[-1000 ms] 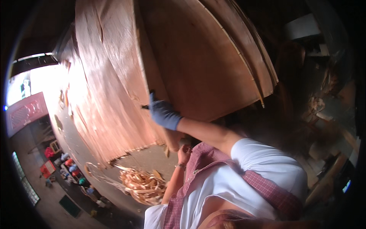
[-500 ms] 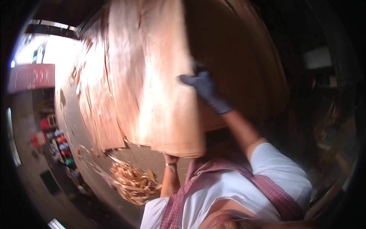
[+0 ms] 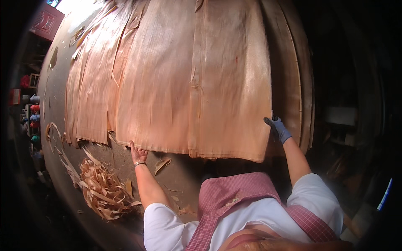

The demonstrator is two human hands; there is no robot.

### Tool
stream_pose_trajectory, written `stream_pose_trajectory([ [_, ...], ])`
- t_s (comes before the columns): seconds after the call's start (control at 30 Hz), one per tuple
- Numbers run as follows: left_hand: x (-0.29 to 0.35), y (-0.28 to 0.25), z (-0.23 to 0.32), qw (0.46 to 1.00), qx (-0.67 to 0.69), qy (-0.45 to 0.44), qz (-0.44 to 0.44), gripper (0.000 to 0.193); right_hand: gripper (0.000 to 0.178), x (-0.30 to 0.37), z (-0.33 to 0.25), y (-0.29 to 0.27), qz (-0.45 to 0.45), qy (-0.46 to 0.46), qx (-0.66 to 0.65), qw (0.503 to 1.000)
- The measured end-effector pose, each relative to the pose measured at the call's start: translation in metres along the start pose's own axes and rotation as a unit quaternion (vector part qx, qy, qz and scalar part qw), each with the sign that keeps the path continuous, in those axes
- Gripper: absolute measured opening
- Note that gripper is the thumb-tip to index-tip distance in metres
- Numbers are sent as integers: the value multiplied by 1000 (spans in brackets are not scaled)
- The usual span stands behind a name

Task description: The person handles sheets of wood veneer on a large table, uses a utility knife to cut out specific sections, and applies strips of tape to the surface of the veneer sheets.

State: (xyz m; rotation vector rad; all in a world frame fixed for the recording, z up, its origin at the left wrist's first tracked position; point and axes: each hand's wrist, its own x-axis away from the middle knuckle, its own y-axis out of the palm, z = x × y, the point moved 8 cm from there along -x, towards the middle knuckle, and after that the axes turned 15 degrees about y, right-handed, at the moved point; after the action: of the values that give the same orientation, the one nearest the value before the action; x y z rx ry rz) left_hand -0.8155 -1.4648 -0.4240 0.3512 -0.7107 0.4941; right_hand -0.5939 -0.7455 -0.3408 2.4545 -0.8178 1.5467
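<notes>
A broad, pinkish-tan sheet of wood veneer (image 3: pixel 163 79) spreads out before me, with a lengthwise overlapping strip near its middle. My left hand (image 3: pixel 139 155), bare with a band at the wrist, grips its near edge toward the left corner. The thumb lies on top and some fingers are hidden beneath. On the right side edge, my right hand (image 3: pixel 278 129), in a blue-grey glove with dark fingertips, holds the sheet, thumb over the top. More veneer sheets (image 3: pixel 94 100) lie to the left, and a darker veneer stack (image 3: pixel 289 75) shows beyond the right edge.
A tangled heap of veneer strips (image 3: pixel 104 188) lies on the grey floor (image 3: pixel 54 100) at the lower left. Loose scraps (image 3: pixel 162 165) are scattered by my left hand. Colourful items (image 3: pixel 34 117) line the far left, near a red panel (image 3: pixel 47 21). The right side is dark.
The veneer, folded or bunched toward the left before, now spreads wide and flatter. My right hand has moved right and nearer, my left hand left along the near edge. The view has shifted.
</notes>
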Motion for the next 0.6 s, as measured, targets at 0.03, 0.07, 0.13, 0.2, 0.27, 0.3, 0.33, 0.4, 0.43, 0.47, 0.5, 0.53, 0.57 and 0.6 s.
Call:
stream_pose_trajectory([
  [0.03,-13,2,3,1000,3,-10,-7,95,72,-29,16,-14,14,-27,27,999],
  [0.07,-26,-4,7,1000,-2,-12,-13,94,71,-57,28,-31,28,-53,63,996],
  [0.13,-46,-22,14,1000,5,19,-14,93,69,-72,26,-23,34,-41,127,990],
  [0.2,-64,-29,17,999,22,47,-4,90,67,-55,19,-2,38,34,172,984],
  [0.27,-70,-34,21,998,41,35,24,85,66,-57,23,-5,83,22,171,982],
  [0.3,-69,-30,21,997,41,33,56,90,65,-58,24,-3,106,14,167,980],
  [0.33,-69,-19,31,998,33,57,19,92,63,-59,27,-3,113,25,168,979],
  [0.4,-62,-10,49,993,17,106,-45,94,58,-56,25,5,119,49,180,975],
  [0.43,-53,8,54,992,-2,115,-48,89,56,-61,37,-5,108,28,143,983],
  [0.47,-55,10,59,989,7,125,-82,85,54,-73,43,-22,89,1,116,989],
  [0.5,-57,6,64,986,-3,146,-79,79,53,-77,46,-29,66,-23,92,993],
  [0.53,-59,4,68,985,10,154,-84,75,52,-74,47,-23,54,-20,97,994],
  [0.57,-62,2,69,987,16,141,-74,72,51,-64,46,-19,45,-18,101,994],
  [0.6,-66,-4,68,989,20,125,-76,71,50,-51,41,-9,30,-14,108,994],
])
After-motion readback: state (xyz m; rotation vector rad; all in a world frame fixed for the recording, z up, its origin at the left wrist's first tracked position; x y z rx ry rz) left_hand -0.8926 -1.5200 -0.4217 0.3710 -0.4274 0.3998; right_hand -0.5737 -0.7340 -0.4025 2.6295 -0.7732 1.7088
